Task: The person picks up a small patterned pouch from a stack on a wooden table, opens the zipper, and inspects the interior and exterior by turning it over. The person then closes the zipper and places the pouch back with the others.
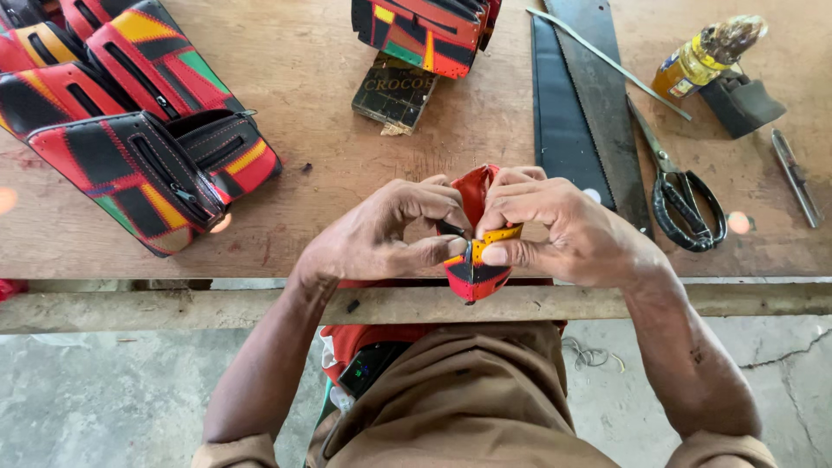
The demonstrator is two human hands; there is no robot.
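Note:
My left hand [390, 232] and my right hand [555, 227] both grip a small leather pouch [475, 269] of red, black, yellow and orange patches, held over the near edge of the wooden table [347, 173]. The fingers of both hands pinch its folded middle, and its red top pokes up between them. Most of the pouch is hidden by my fingers.
Several finished patchwork pouches [130, 130] lie in a row at the left, another [425, 30] at the top. A dark block [394, 91], two saw blades [576, 104], black-handled scissors [685, 199], a glue bottle [706, 52] and a metal tool [796, 178] lie beyond and right.

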